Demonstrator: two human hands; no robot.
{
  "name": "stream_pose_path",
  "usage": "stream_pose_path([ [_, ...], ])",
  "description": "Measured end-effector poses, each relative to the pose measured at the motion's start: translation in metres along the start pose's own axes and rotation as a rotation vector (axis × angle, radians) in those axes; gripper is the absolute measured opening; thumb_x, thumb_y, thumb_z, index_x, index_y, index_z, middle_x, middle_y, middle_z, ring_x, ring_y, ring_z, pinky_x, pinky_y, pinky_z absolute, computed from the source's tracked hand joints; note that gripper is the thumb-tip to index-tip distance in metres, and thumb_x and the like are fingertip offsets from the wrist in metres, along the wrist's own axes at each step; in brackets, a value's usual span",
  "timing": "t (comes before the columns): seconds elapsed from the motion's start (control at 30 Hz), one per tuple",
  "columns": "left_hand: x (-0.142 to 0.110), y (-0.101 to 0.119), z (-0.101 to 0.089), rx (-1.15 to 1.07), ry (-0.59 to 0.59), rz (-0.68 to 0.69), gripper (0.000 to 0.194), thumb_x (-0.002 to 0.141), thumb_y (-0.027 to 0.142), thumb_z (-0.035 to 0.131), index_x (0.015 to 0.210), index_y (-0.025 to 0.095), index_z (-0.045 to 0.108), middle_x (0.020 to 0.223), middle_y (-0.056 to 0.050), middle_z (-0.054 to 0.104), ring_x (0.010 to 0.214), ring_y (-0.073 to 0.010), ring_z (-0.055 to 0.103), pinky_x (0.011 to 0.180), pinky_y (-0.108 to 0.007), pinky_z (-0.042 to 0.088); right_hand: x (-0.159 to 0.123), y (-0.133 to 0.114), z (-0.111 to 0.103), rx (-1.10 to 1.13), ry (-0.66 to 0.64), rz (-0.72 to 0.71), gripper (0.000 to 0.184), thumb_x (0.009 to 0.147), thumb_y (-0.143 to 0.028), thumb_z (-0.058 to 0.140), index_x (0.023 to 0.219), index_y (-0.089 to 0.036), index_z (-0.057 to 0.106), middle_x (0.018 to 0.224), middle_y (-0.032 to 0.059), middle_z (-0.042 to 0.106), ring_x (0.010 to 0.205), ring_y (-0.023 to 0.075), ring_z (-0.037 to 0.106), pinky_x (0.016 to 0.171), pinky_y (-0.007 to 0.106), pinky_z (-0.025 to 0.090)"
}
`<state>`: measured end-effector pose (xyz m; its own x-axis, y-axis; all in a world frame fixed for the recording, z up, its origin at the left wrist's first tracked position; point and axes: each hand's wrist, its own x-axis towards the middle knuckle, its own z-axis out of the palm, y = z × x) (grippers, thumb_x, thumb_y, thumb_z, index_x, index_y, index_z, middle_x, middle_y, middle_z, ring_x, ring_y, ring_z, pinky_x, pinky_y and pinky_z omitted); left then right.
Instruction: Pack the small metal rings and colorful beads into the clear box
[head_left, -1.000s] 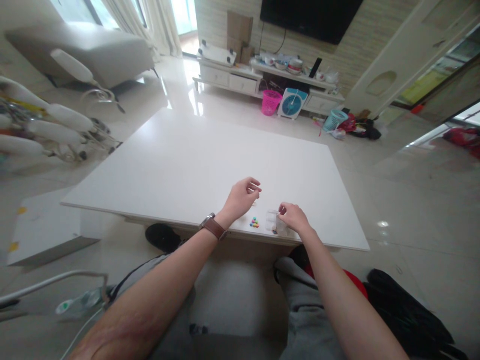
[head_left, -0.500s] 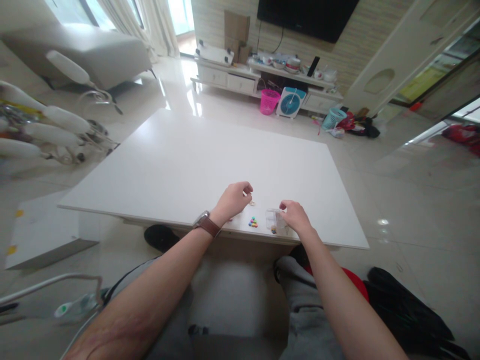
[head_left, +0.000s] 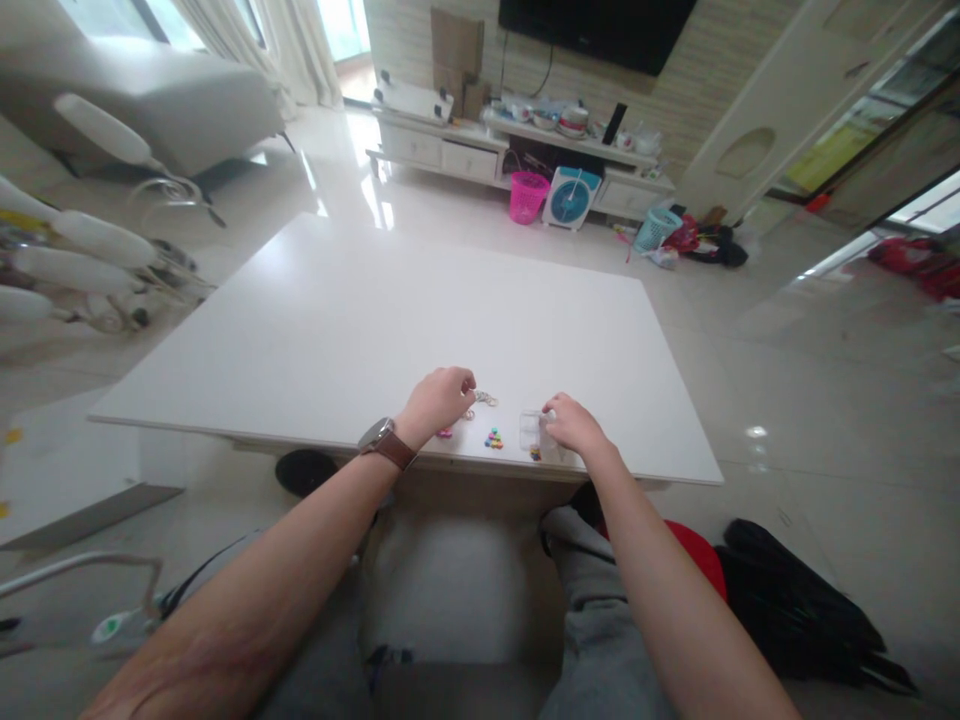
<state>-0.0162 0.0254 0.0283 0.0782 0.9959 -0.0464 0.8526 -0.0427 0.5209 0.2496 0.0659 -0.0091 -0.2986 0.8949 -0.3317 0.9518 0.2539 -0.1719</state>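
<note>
My left hand [head_left: 444,396], with a brown-strapped watch [head_left: 384,440] on its wrist, is over the near part of the white table [head_left: 360,320]. Its fingers are curled together beside a small heap of silvery rings [head_left: 486,398]; whatever is between the fingertips is too small to make out. Pinkish-red bits [head_left: 445,433] lie just below that hand. A little pile of multicoloured beads [head_left: 494,438] sits between my two hands. My right hand [head_left: 576,424] grips the edge of a clear compartment box [head_left: 529,430], which has some dark and yellow beads [head_left: 535,454] at its near end.
The table's front edge runs close to my knees. Beyond the table stand a pink basket [head_left: 528,198], a blue-and-white fan [head_left: 571,198] and a low cabinet [head_left: 469,160]. A white chair-like frame [head_left: 105,240] is at the left, and a black bag [head_left: 802,600] lies on the floor at right.
My left hand has moved a little to the left, uncovering more of the silvery rings and the pinkish-red bits. My right hand stays on the clear box. The whole view has shifted slightly.
</note>
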Motion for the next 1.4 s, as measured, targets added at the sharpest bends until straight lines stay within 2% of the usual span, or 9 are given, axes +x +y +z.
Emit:
stream_pose_path([
  [0.33, -0.001, 0.003, 0.0, 0.022, -0.013, 0.0, 0.02, 0.088, 0.024, 0.056, 0.094, 0.02, 0.074, 0.097, -0.007, 0.076, 0.091, -0.023, 0.068, 0.081, -0.032, 0.051, 0.004, 0.003, 0.004, -0.046, -0.042, 0.037, 0.025, 0.087, -0.021, 0.062, 0.106, -0.014, 0.075, 0.124, 0.0148, 0.067, 0.109, 0.0228, 0.065, 0.09, 0.027, 0.046],
  [0.63, -0.003, 0.002, -0.001, 0.024, -0.012, 0.006, 0.02, 0.088, 0.023, 0.055, 0.094, 0.02, 0.074, 0.096, -0.007, 0.076, 0.091, -0.0237, 0.068, 0.082, -0.033, 0.051, 0.003, 0.001, 0.008, -0.034, -0.107, 0.093, 0.029, 0.083, -0.019, 0.065, 0.11, -0.012, 0.075, 0.114, 0.0165, 0.072, 0.106, 0.0211, 0.067, 0.087, 0.023, 0.046],
  [0.8, 0.0, -0.002, 0.0, 0.036, -0.03, -0.015, 0.02, 0.087, 0.023, 0.056, 0.095, 0.02, 0.074, 0.097, -0.008, 0.076, 0.091, -0.023, 0.068, 0.082, -0.032, 0.051, -0.005, -0.002, -0.007, -0.046, -0.092, 0.086, 0.03, 0.085, -0.021, 0.063, 0.111, -0.013, 0.074, 0.118, 0.0161, 0.071, 0.111, 0.0229, 0.065, 0.091, 0.026, 0.045],
  [0.93, 0.005, -0.008, 0.001, 0.083, -0.048, -0.014, 0.023, 0.081, 0.012, 0.055, 0.091, 0.019, 0.075, 0.094, -0.008, 0.076, 0.09, -0.0227, 0.068, 0.08, -0.031, 0.051, -0.025, -0.017, -0.026, -0.053, 0.012, 0.028, 0.032, 0.089, -0.026, 0.056, 0.114, -0.015, 0.072, 0.126, 0.0143, 0.067, 0.114, 0.0257, 0.063, 0.094, 0.032, 0.046],
  [1.03, 0.009, -0.013, 0.006, 0.119, -0.073, -0.01, 0.026, 0.08, 0.008, 0.053, 0.09, 0.018, 0.075, 0.094, -0.009, 0.076, 0.091, -0.0221, 0.068, 0.081, -0.03, 0.051, -0.044, -0.036, -0.035, -0.003, 0.058, -0.01, 0.033, 0.092, -0.029, 0.052, 0.116, -0.018, 0.071, 0.126, 0.0113, 0.067, 0.113, 0.0253, 0.062, 0.094, 0.033, 0.047],
  [1.17, 0.012, -0.021, 0.02, 0.19, -0.122, -0.045, 0.021, 0.083, 0.014, 0.057, 0.093, 0.016, 0.075, 0.092, -0.011, 0.075, 0.091, -0.0238, 0.068, 0.081, -0.031, 0.051, -0.054, -0.053, -0.038, 0.04, 0.019, -0.04, 0.034, 0.092, -0.031, 0.052, 0.118, -0.02, 0.071, 0.127, 0.009, 0.067, 0.114, 0.0247, 0.062, 0.094, 0.033, 0.047],
  [1.3, 0.015, -0.026, 0.036, 0.227, -0.154, -0.086, 0.023, 0.084, 0.024, 0.062, 0.103, 0.017, 0.074, 0.103, -0.013, 0.074, 0.098, -0.0249, 0.068, 0.083, -0.031, 0.051, -0.052, -0.055, -0.04, 0.067, -0.005, -0.053, 0.034, 0.092, -0.033, 0.053, 0.119, -0.021, 0.07, 0.127, 0.0085, 0.068, 0.114, 0.0241, 0.062, 0.095, 0.033, 0.046],
  [1.4, 0.015, -0.027, 0.044, 0.236, -0.194, -0.094, 0.023, 0.086, 0.03, 0.062, 0.1, 0.018, 0.074, 0.105, -0.014, 0.074, 0.099, -0.0257, 0.068, 0.084, -0.032, 0.05, -0.051, -0.051, -0.042, 0.086, -0.002, -0.056, 0.034, 0.092, -0.034, 0.054, 0.12, -0.022, 0.07, 0.127, 0.0087, 0.068, 0.114, 0.0245, 0.062, 0.095, 0.033, 0.046],
])
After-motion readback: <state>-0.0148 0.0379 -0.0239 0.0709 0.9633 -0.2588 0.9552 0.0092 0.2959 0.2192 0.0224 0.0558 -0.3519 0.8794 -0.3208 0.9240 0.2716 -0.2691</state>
